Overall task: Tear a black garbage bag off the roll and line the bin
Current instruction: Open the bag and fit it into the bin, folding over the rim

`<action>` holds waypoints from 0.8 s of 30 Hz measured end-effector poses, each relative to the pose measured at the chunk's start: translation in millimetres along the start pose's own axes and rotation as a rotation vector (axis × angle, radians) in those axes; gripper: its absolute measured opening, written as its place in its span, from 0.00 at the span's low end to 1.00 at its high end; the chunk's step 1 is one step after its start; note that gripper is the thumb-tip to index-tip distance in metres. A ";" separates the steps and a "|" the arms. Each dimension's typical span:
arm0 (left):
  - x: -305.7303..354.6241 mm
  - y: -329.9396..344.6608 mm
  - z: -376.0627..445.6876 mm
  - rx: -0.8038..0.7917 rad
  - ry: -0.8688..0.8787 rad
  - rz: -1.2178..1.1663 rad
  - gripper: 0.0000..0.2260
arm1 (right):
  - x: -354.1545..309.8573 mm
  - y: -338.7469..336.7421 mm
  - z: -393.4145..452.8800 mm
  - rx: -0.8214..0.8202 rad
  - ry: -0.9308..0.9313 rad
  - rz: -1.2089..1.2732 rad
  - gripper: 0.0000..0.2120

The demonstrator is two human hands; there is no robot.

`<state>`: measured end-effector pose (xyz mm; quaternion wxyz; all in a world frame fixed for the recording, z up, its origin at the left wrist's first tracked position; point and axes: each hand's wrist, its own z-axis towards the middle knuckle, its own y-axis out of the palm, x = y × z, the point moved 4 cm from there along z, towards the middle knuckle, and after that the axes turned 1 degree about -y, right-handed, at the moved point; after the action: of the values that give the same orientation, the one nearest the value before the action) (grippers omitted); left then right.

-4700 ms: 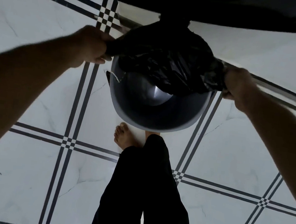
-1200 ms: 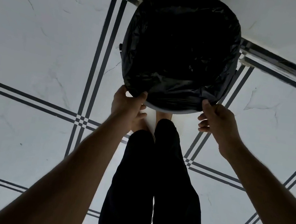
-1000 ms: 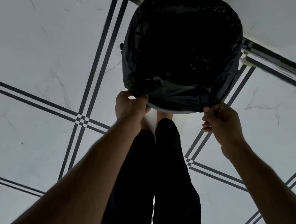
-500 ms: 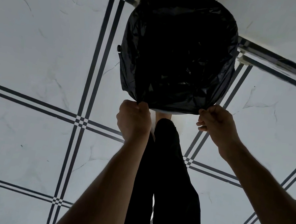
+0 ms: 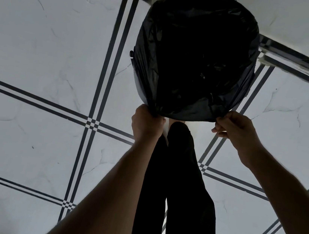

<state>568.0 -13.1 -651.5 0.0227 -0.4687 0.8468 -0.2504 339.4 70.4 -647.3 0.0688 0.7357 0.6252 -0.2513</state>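
A black garbage bag (image 5: 194, 59) covers the round bin on the floor ahead of me, its plastic spread over the whole opening and folded down the sides. Only a pale sliver of the bin's wall (image 5: 137, 83) shows at the lower left. My left hand (image 5: 145, 124) is fisted on the bag's hem at the near left of the rim. My right hand (image 5: 235, 128) pinches the hem at the near right. The inside of the bin is hidden by the bag.
White marble-look floor tiles with black double lines (image 5: 94, 122) surround the bin. My legs in black trousers (image 5: 175, 188) stand right behind it. A white wall with a dark skirting strip (image 5: 298, 59) runs behind the bin to the right.
Earlier both hands stretched the bag above the open grey bin; now the bag covers it. Over the last second both hands closed on the near hem and pulled it lower over the rim.
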 end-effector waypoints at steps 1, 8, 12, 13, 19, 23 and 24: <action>-4.8 1.5 6.1 -0.002 0.019 -0.007 0.18 | 0.7 -0.7 -0.5 -0.009 -0.005 -0.001 0.11; 7.6 -4.7 15.3 -0.026 0.103 -0.018 0.10 | -6.8 -7.4 10.6 -0.032 -0.060 -0.042 0.07; 11.6 -9.5 15.8 -0.036 0.112 -0.056 0.07 | -8.3 -9.1 18.6 0.002 -0.056 -0.073 0.06; 11.2 -9.8 17.5 -0.039 0.104 -0.070 0.08 | -7.9 -8.5 20.4 0.013 -0.053 -0.062 0.05; 13.0 -9.5 26.9 -0.062 0.077 -0.084 0.08 | -5.2 -3.3 34.6 0.030 -0.007 0.002 0.05; 14.7 -13.7 35.8 -0.195 0.105 -0.112 0.07 | -10.0 -1.6 43.6 0.048 0.005 -0.030 0.08; 12.5 -16.3 39.0 -0.221 0.101 -0.121 0.08 | -10.0 -0.9 43.4 0.057 0.017 -0.031 0.09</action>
<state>584.4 -46.0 -675.9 -0.0870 -0.5054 0.8394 -0.1800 325.2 43.7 -680.0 0.0387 0.7296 0.6298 -0.2637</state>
